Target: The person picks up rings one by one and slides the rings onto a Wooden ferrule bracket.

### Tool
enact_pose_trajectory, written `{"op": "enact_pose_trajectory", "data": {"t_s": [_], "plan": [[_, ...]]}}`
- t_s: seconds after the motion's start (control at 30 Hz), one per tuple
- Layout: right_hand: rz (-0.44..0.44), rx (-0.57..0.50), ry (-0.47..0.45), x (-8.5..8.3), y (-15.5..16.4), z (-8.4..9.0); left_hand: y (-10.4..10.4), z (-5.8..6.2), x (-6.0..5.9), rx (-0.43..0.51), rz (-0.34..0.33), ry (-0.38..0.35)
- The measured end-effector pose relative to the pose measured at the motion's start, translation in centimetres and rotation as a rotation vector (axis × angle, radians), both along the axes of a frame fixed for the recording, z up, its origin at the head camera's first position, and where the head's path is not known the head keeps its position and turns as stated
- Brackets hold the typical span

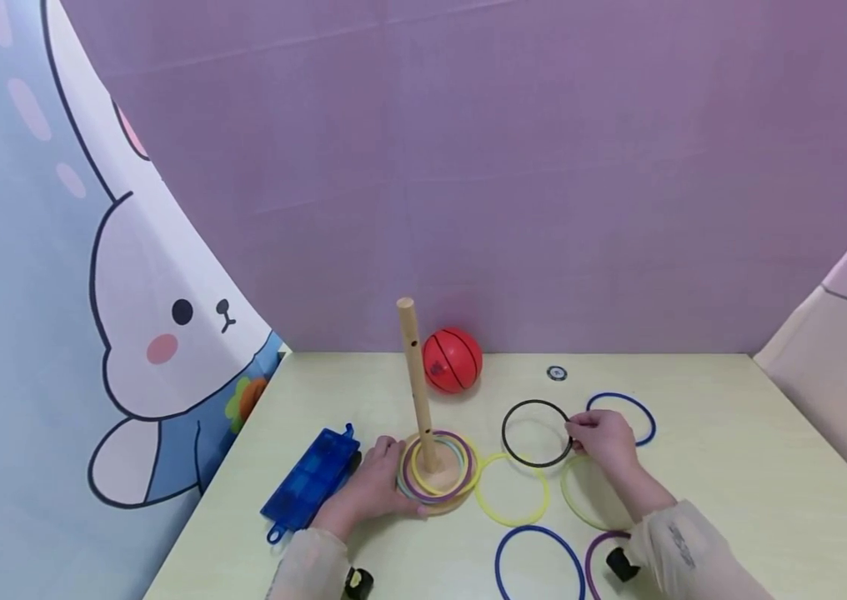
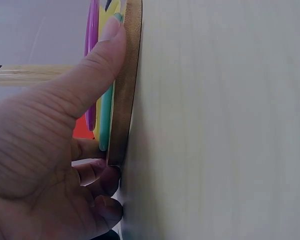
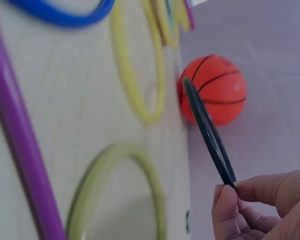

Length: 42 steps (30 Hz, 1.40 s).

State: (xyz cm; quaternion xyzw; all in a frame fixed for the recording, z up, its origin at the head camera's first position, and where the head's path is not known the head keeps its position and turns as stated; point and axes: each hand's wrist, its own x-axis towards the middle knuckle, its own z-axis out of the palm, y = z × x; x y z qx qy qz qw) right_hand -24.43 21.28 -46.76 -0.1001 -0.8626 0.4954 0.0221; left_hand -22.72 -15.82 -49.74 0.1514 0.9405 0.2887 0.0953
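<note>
My right hand pinches a thin black ring at its edge between thumb and fingers. In the right wrist view the ring is seen nearly edge-on, lifted off the table. My left hand holds the round base of a wooden ring-toss stand. The left wrist view has the thumb along the wooden base and the fingers curled at its edge. Around the post lie stacked purple, yellow and teal rings; the teal ring sits against the base.
Loose on the table are a yellow ring, a yellow-green ring, blue rings and a purple ring. A red ball stands behind the post, a blue plastic case at left, a small disc farther back.
</note>
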Motion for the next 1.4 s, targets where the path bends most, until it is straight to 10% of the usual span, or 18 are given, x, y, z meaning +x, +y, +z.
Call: {"op": "enact_pose_trajectory", "data": {"t_s": [0.97,1.4], "plan": [[0.279,-0.516,-0.055,5.6,-5.9,2.8,0.1,-0.3,-0.2,-0.011,0.010,0.007],[0.387,-0.573,-0.055,6.9,-8.3,5.2,0.1,-0.7,-0.4,-0.017,-0.002,0.042]]}}
